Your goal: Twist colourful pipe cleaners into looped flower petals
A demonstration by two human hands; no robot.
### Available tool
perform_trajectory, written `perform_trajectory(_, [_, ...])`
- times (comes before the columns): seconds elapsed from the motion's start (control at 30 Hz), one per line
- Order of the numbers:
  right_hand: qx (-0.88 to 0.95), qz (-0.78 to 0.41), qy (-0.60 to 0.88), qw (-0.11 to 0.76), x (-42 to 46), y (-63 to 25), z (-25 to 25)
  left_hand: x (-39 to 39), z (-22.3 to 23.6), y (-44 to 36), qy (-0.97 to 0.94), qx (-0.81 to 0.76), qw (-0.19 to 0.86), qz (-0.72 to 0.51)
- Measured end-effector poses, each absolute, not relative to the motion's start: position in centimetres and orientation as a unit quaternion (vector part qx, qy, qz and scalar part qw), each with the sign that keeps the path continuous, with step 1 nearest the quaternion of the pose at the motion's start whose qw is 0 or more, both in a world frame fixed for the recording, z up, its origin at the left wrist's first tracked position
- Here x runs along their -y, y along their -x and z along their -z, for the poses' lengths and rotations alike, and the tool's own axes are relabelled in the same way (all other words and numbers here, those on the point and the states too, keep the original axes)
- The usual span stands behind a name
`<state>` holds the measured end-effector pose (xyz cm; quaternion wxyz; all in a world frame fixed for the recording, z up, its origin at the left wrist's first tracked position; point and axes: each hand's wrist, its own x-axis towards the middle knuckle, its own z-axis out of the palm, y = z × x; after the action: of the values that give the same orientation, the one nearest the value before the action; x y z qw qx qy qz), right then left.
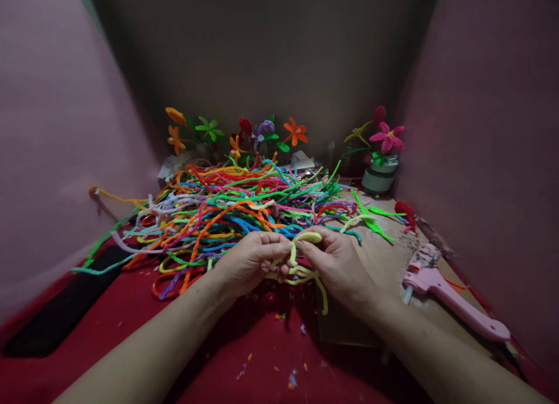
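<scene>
Pale yellow pipe cleaners point(308, 238) are bent into loops between my two hands, in the middle of the view. My left hand point(251, 259) pinches them between thumb and fingertips. From the other side my right hand point(338, 261) grips the same yellow piece, its thumb close to the left one. A loop sticks up above the thumbs, and yellow ends hang below, one curving down by the right wrist. Right behind the hands lies a large heap of many-coloured pipe cleaners point(227, 209). Some fingertips are hidden behind the yellow loops.
A pink glue gun point(458, 302) rests on a cardboard sheet point(375, 252) at the right. Pipe-cleaner flowers point(296, 131) stand along the back, some by a grey-green jar point(379, 176). A black strip point(65, 302) lies at left. Coloured scraps dot the red tabletop point(244, 346).
</scene>
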<state>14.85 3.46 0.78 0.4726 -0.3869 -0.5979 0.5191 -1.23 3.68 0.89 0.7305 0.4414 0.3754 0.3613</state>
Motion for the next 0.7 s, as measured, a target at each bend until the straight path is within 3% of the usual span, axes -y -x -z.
perform_trajectory(0.23, [0.694, -0.387, 0.375, 0.478, -3.2, -15.3, -0.9, -3.5, -1.0, 1.1, -0.426, -0.367, 0.754, -0.34])
perform_trajectory(0.5, [0.702, -0.361, 0.383, 0.479, -3.2, -15.4, -1.4, -2.8, -1.6, 0.0, -0.401, -0.383, 0.745, -0.37])
perform_trajectory(0.6, [0.702, -0.36, 0.391, 0.475, -3.1, -15.3, -1.2, -2.5, -1.9, -0.2, -0.472, -0.455, 0.652, -0.381])
perform_trajectory(0.7, [0.703, -0.358, 0.402, 0.464, -2.9, -15.1, -0.8, -2.0, -2.1, -0.3, -0.613, -0.535, 0.454, -0.363])
